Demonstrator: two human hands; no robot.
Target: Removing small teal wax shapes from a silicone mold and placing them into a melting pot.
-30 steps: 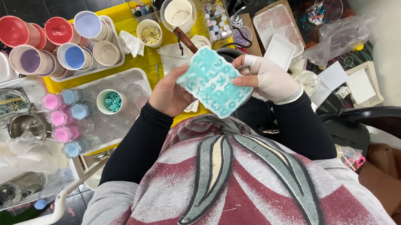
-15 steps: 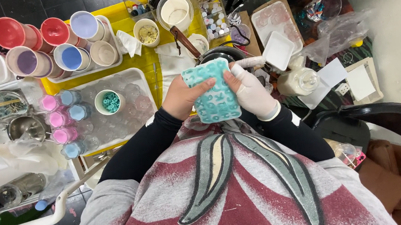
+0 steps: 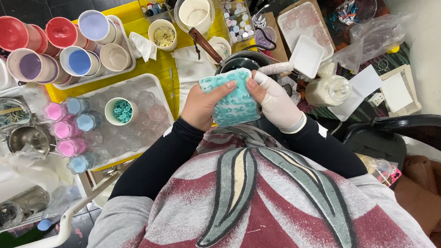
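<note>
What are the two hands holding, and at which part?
Both hold the teal silicone mold: left hand grips its left edge, gloved right hand its right edge.

Black long sleeves; white glove on right hand (image 3: pixel 276 99); left hand (image 3: pixel 204 105) bare; grey-maroon top.

one camera only, worn on the head, looking steeply down over the chest at the yellow table (image 3: pixel 137 22) and dark floor beyond. it sits close above the arms; no second view to share.
</note>
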